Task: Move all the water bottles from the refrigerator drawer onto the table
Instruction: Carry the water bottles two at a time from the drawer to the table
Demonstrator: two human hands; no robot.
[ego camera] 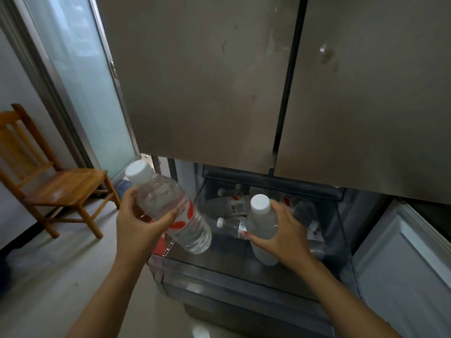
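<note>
**A bottle in each hand above the open drawer**

At the far left a wooden chair (56, 184) stands on the pale floor (61, 264), against the wall and beside a frosted glass door (80, 81). Next comes the left hand (139, 223), raised over the left edge of the drawer. Its fingers and thumb are wrapped round a tilted bottle (170, 211) of clear water. The bottle's white cap points up and to the left, and a red-patterned label shows just past the fingers.

Below and between the two arms, the refrigerator drawer (231, 286) stands pulled out under the closed grey refrigerator doors (207, 81). Several loose bottles (231, 225) lie on their sides in its back half, some overlapping. How many there are cannot be told.

To the right, the right hand (285, 235) grips an upright bottle (262, 223) round its middle, white cap on top, its base low inside the drawer. Whether the base touches the drawer floor cannot be told. At the far right a white panel (402, 269) flanks the drawer.
</note>
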